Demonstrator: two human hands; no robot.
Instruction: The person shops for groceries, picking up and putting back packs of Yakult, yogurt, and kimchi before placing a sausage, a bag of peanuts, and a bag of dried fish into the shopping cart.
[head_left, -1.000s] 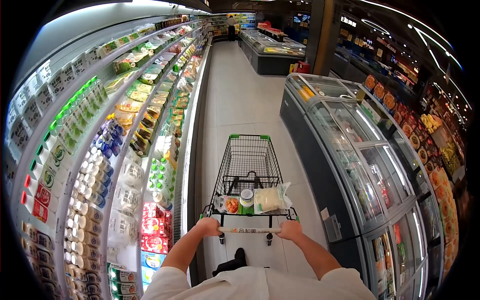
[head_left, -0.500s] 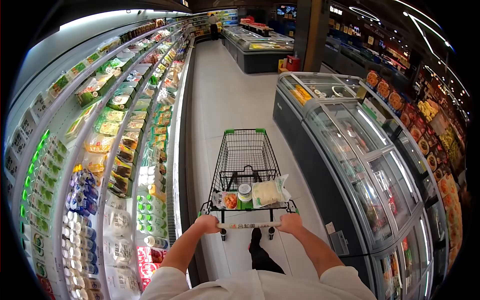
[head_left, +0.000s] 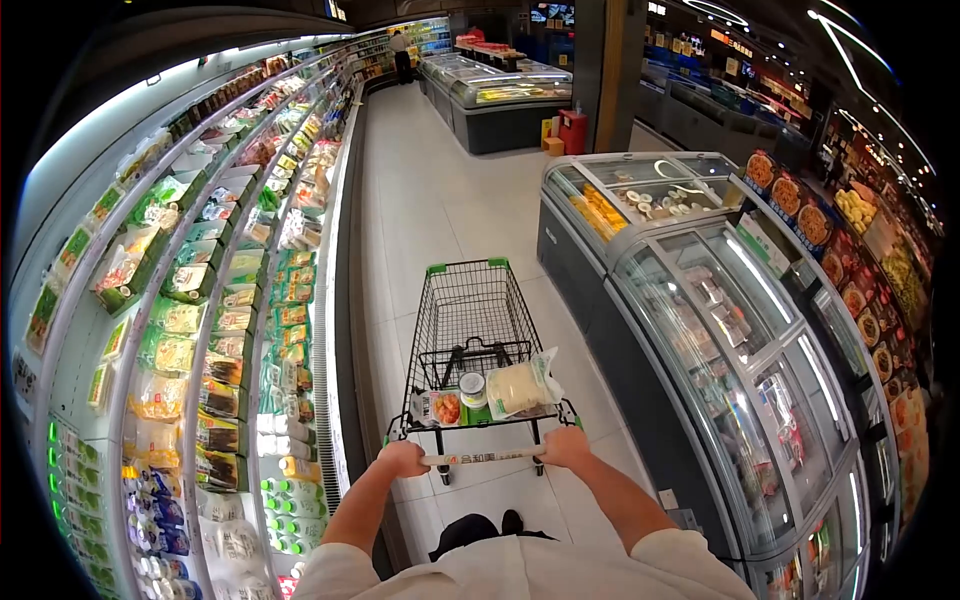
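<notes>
Both of my hands grip the pale handle (head_left: 484, 457) of a black wire shopping cart (head_left: 470, 310) with green corners. My left hand (head_left: 402, 459) is wrapped round the handle's left end, and my right hand (head_left: 566, 447) is closed round its right end. Just beyond the handle, the cart's upper shelf holds a small pack of orange-red food (head_left: 446, 408), a white-lidded tub (head_left: 472, 386) and a large clear bag of pale food (head_left: 520, 388). The deep basket in front of them shows bare wire.
A lit refrigerated shelf (head_left: 335, 400) with packaged goods and bottles runs along the left. Glass-topped freezers (head_left: 700, 300) line the right. Farther ahead stand another freezer (head_left: 500, 105), a red bin (head_left: 572, 132), a pillar (head_left: 612, 80) and a person (head_left: 401, 57). Pale floor tiles (head_left: 410, 180) lie between.
The cart and my hands have advanced along the aisle; the shelves and freezers have shifted in view. The cart now points slightly more to the left in view. Both hands keep their hold.
</notes>
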